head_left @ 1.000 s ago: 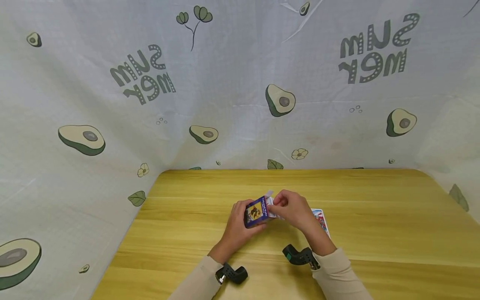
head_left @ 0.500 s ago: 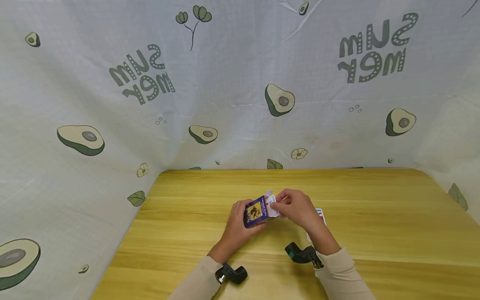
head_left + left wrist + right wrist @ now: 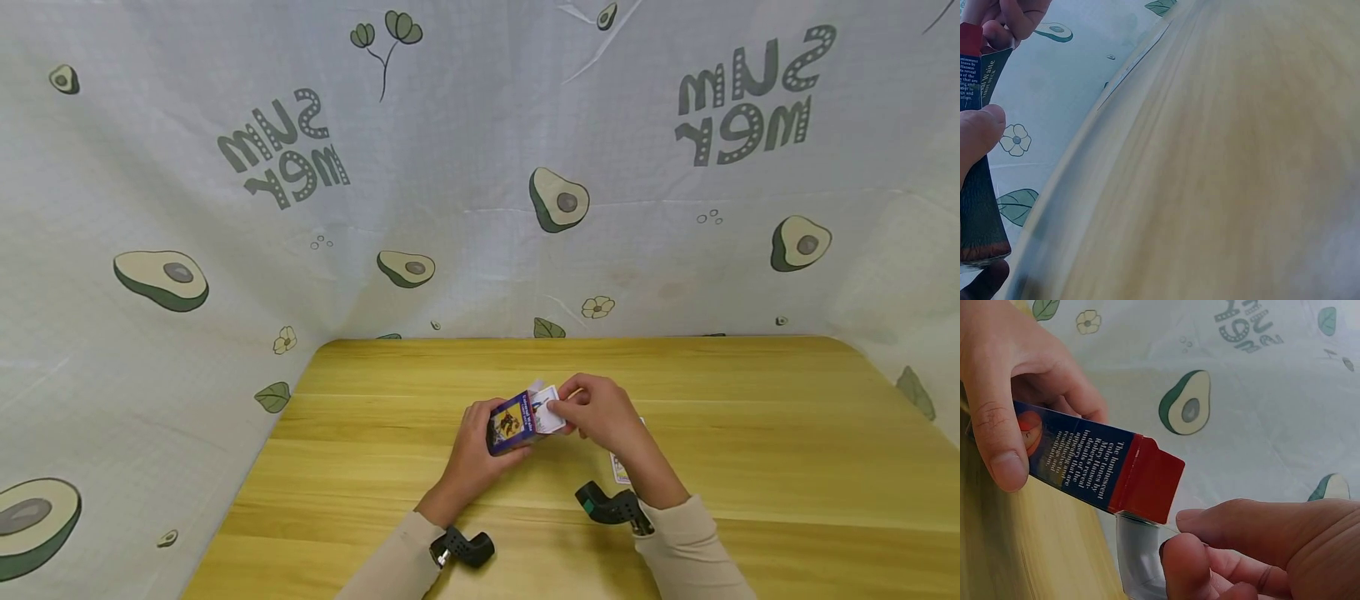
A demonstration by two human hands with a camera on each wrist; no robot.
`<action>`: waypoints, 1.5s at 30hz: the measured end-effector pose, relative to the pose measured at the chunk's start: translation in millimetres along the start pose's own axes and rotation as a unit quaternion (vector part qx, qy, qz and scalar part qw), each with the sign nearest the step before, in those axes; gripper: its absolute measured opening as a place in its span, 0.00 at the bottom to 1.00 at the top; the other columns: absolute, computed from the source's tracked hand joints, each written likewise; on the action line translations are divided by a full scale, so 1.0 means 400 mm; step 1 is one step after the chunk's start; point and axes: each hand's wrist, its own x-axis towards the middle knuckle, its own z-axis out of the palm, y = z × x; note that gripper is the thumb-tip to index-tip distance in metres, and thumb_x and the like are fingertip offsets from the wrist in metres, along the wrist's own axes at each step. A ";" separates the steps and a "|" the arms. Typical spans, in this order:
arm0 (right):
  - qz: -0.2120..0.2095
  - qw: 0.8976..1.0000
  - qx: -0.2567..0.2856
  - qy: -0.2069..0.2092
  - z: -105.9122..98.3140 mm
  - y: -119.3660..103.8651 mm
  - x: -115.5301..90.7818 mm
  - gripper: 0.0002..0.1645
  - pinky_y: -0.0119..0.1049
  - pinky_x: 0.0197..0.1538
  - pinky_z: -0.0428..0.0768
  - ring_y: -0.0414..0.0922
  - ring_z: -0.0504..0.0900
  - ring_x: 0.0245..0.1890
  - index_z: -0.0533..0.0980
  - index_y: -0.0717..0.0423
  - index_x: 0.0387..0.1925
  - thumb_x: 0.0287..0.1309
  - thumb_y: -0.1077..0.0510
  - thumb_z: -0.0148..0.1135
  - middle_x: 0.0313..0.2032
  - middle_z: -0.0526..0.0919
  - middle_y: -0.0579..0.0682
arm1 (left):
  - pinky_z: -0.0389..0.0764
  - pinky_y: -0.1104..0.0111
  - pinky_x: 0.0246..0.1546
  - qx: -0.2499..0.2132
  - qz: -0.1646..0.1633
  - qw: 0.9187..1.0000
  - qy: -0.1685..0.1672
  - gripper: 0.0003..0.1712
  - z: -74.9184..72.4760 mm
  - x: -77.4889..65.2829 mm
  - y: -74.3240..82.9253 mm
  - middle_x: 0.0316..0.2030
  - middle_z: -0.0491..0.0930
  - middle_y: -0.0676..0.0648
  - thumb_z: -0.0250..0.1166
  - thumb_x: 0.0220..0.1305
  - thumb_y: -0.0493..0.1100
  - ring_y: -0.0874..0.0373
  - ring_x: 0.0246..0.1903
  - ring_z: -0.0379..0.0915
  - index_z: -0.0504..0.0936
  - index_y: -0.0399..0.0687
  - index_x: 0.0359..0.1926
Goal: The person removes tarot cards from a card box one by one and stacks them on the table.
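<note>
Blue box (image 3: 512, 423) @ L grip (image 3: 474, 454), card (image 3: 546, 417) prob. R grip (image 3: 603, 414).

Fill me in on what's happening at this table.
A person is handling a small box of cards. The left hand grips the box, whose red end flap stands open. The right hand pinches a card that sticks partway out of the open end. Another card lies on the wooden table, partly hidden by the right forearm.
</note>
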 end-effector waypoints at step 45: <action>0.009 1.000 -0.007 0.025 -0.079 0.011 -0.018 0.17 0.37 0.30 0.74 0.48 0.79 0.25 0.72 0.63 0.46 0.61 0.56 0.62 0.33 0.86 0.55 | 0.70 0.64 0.49 -0.003 -0.010 1.000 0.003 0.43 -0.001 0.000 0.011 0.53 0.70 0.51 0.76 0.49 0.53 0.60 0.48 0.63 0.66 0.46 0.63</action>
